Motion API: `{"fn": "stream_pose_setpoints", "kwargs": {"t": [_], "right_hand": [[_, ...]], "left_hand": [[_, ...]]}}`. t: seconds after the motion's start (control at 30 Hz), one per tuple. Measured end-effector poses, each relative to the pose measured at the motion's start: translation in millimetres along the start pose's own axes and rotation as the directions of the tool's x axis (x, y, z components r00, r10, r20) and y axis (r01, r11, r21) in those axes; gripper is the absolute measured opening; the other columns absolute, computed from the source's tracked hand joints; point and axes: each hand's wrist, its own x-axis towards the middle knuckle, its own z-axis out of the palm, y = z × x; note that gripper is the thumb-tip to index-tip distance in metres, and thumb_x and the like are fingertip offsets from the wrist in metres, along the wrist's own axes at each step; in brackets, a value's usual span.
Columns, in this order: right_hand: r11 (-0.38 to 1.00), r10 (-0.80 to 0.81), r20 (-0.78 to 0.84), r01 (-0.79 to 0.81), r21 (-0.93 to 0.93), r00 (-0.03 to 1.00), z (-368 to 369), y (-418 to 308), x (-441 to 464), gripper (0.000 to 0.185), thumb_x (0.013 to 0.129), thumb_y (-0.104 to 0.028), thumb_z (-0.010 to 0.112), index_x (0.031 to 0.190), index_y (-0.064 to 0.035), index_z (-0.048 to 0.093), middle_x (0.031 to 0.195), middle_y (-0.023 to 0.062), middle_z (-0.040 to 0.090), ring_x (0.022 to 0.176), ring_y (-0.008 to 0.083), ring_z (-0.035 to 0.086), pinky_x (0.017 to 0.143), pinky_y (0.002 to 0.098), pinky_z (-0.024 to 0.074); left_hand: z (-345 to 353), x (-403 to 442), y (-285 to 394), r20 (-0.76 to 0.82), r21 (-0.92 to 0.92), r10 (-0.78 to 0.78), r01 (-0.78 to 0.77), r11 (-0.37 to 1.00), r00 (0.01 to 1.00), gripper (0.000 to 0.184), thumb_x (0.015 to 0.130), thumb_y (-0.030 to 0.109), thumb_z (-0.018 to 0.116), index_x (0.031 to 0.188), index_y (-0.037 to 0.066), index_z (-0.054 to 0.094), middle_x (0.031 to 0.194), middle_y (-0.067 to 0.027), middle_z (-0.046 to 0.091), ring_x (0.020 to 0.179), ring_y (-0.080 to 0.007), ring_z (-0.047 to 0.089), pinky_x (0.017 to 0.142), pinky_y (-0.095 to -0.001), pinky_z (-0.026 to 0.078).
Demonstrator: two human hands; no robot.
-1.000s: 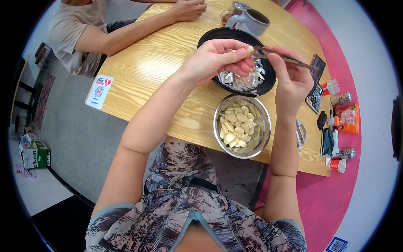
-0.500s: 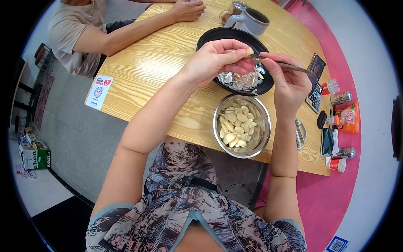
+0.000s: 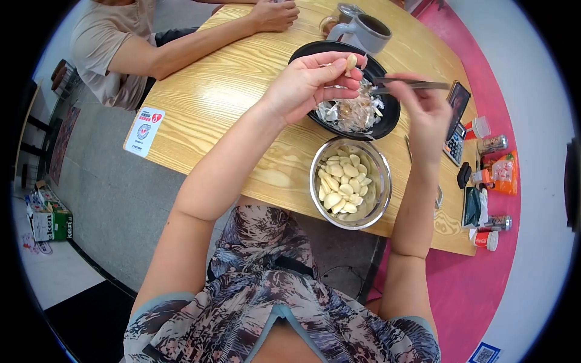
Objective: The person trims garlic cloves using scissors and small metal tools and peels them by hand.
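Note:
Between the thumb and fingers of my left hand (image 3: 315,81) is a garlic clove (image 3: 351,62), held above the black bowl (image 3: 387,124). Garlic skins (image 3: 354,112) lie in that bowl. My right hand (image 3: 423,112), slightly blurred, grips metal tweezers (image 3: 411,83) whose tips point left, apart from the clove. Nearer to me stands a steel bowl (image 3: 386,199) with several peeled garlic cloves (image 3: 344,181) in it.
A grey mug (image 3: 368,33) and a glass jar (image 3: 348,11) stand behind the black bowl. Another person's forearm (image 3: 206,45) rests on the wooden table (image 3: 206,115). At right are a phone (image 3: 458,103), a calculator (image 3: 454,144), cups and an orange packet (image 3: 503,172).
The tweezers have moved away from the clove, and my right hand has shifted slightly. My left hand has risen a little and turned, showing more of the clove.

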Motion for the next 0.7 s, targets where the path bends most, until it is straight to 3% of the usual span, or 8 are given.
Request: {"fn": "stream_pose_setpoints", "kwargs": {"t": [0.07,0.17,0.27,0.3,0.4,0.53,0.63,0.7], "right_hand": [[0.993,-0.008,-0.013,0.007,-0.115,1.0,3,12,-1,0.015,0.083,-0.001,0.07,0.097,0.0025,0.067,0.09,0.0078,0.069,0.081,0.0113,0.065,0.075,0.0227,0.0513],[0.971,-0.236,-0.165,0.238,-0.008,0.958,22,-2,-7,0.018,0.081,0.001,0.072,0.098,0.0028,0.067,0.091,0.0082,0.07,0.081,0.0118,0.065,0.075,0.023,0.0517],[0.943,-0.333,-0.131,0.332,-0.026,0.934,33,-2,-8,0.018,0.08,0.001,0.073,0.097,0.0024,0.068,0.091,0.0082,0.07,0.08,0.0121,0.066,0.073,0.0237,0.0522],[0.903,-0.419,-0.096,0.404,-0.143,0.903,33,1,-5,0.017,0.079,0.002,0.073,0.096,0.0025,0.069,0.09,0.0081,0.07,0.08,0.0125,0.067,0.073,0.0238,0.0524],[0.857,-0.482,-0.088,0.448,-0.256,0.872,36,1,-5,0.016,0.078,0.003,0.073,0.094,0.0022,0.07,0.088,0.0084,0.071,0.078,0.0128,0.067,0.072,0.0234,0.0523],[0.827,-0.527,-0.07,0.492,-0.273,0.847,36,0,-7,0.015,0.078,0.004,0.072,0.093,0.003,0.07,0.087,0.0086,0.071,0.078,0.0128,0.067,0.071,0.0228,0.0522],[0.849,-0.466,-0.004,0.445,-0.286,0.885,32,-3,-11,0.018,0.082,0.005,0.069,0.1,0.0059,0.066,0.093,0.0112,0.071,0.085,0.0141,0.066,0.078,0.025,0.0519],[0.931,-0.358,-0.057,0.351,-0.102,0.932,31,-1,-11,0.015,0.083,0.005,0.068,0.098,0.0053,0.066,0.093,0.0115,0.071,0.084,0.0132,0.066,0.078,0.0234,0.0522]], "left_hand": [[1,1,-2,0.001,-0.012,0.006,-0.006,1.0,1.0,0.032,0.097,0.018,0.054,0.123,-0.001,0.057,0.101,-0.0076,0.066,0.089,-0.0136,0.066,0.086,-0.0292,0.056],[4,-1,-5,-0.051,0.083,0.052,-0.047,0.995,0.997,0.03,0.097,0.017,0.055,0.12,-0.002,0.058,0.105,-0.0102,0.066,0.093,-0.016,0.067,0.087,-0.0305,0.056],[7,0,-5,-0.047,0.062,0.067,-0.064,0.996,0.997,0.028,0.097,0.014,0.055,0.119,-0.002,0.059,0.109,-0.0117,0.066,0.097,-0.018,0.067,0.087,-0.0304,0.056],[10,-1,-4,-0.054,0.066,0.062,-0.059,0.996,0.997,0.028,0.096,0.013,0.055,0.119,-0.002,0.058,0.11,-0.0118,0.066,0.097,-0.0183,0.067,0.087,-0.03,0.056],[11,-2,-3,-0.051,0.077,0.058,-0.054,0.996,0.997,0.027,0.096,0.012,0.055,0.12,-0.001,0.058,0.11,-0.0117,0.066,0.097,-0.0186,0.067,0.087,-0.0292,0.056],[17,-5,0,-0.031,0.118,0.059,-0.055,0.991,0.998,0.027,0.096,0.012,0.055,0.121,0.001,0.057,0.11,-0.0115,0.066,0.098,-0.0192,0.067,0.088,-0.0287,0.056],[16,-4,0,-0.019,0.087,0.061,-0.059,0.994,0.998,0.026,0.095,0.01,0.057,0.118,-0.002,0.058,0.104,-0.0134,0.067,0.095,-0.0206,0.068,0.084,-0.0283,0.057],[15,-4,-1,-0.02,0.077,0.071,-0.069,0.995,0.997,0.026,0.095,0.01,0.057,0.118,-0.002,0.058,0.104,-0.0135,0.067,0.094,-0.0206,0.068,0.083,-0.0284,0.057]]}}
